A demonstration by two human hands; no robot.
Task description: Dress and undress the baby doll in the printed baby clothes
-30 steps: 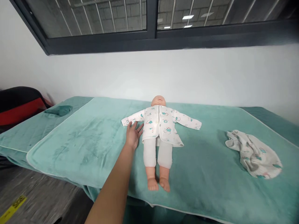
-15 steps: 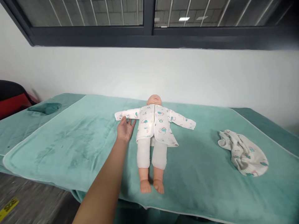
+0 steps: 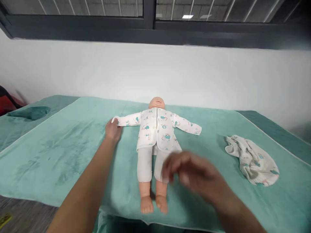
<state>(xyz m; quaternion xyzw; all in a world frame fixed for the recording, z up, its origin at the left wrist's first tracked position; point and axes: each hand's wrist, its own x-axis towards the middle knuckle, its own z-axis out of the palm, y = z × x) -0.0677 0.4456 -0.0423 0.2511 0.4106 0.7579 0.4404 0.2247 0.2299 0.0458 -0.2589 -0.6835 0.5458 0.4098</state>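
A baby doll [image 3: 146, 204] lies on its back with its feet toward me. It wears a white printed baby jacket [image 3: 147, 131], both sleeves spread out sideways, and white leggings [image 3: 145, 165]. My left hand [image 3: 113, 131] is closed on the cuff of the sleeve at the left, fingers pinching the fabric. Blurred by motion, my right hand [image 3: 189, 170] hangs in front of the doll's legs, fingers curled and apart, with nothing visible in it. Part of one legging is hidden behind it.
A crumpled white printed garment [image 3: 255, 161] lies on the green blanket [image 3: 73, 145] at the right. Behind stands a white wall [image 3: 109, 71] beneath a dark window frame [image 3: 97, 32]. A red and black object [image 3: 7, 102] is at the far left.
My left hand has moved left from beneath the sleeve to its cuff and closed on it. My right hand has come into view from the lower right. The view has shifted slightly.
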